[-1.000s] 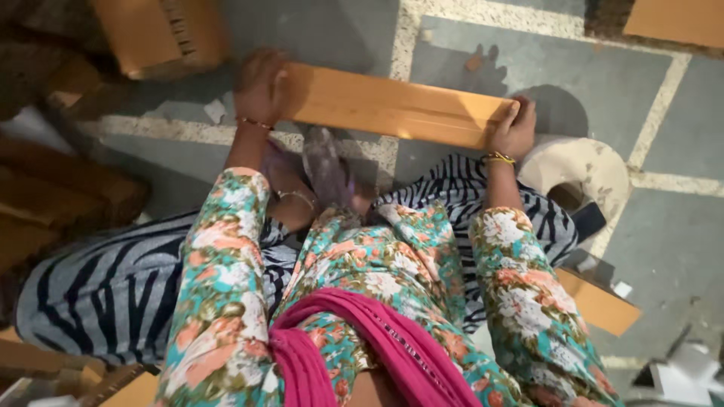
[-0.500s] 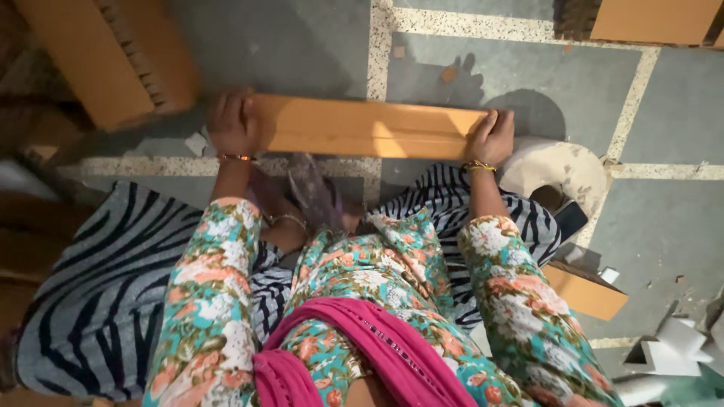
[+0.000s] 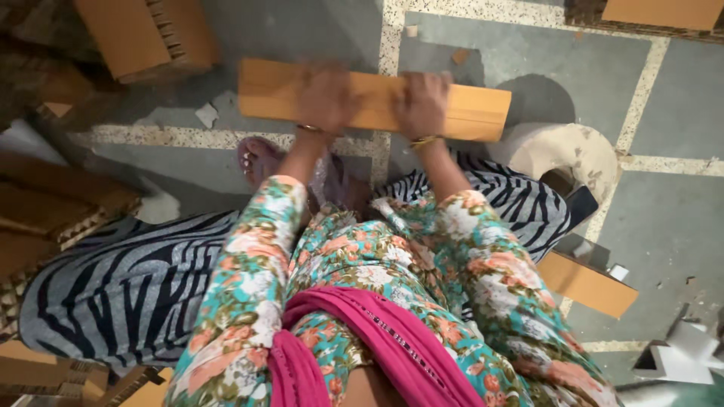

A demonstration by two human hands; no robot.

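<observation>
A long flat tan cardboard strip [image 3: 475, 109] lies across the grey floor in front of me. My left hand [image 3: 326, 98] presses on its middle-left part, blurred by motion. My right hand [image 3: 421, 104] rests on it just to the right, palm down. Both hands sit close together near the strip's centre, each wrist wearing a bangle. My floral sleeves and a pink scarf [image 3: 377, 339] fill the lower middle. My foot in a sandal [image 3: 260, 160] shows under the left arm.
A thick corrugated cardboard block [image 3: 143, 34] lies at the upper left. A zebra-striped cloth [image 3: 128, 286] spreads under me. A round pale roll [image 3: 562, 151] sits at the right, more cardboard pieces [image 3: 588, 283] beside it. Stacked cardboard [image 3: 53, 218] lines the left edge.
Both hands slid inward from the strip's two ends to its middle. The view shifted, so the strip now sits a little higher and more to the left.
</observation>
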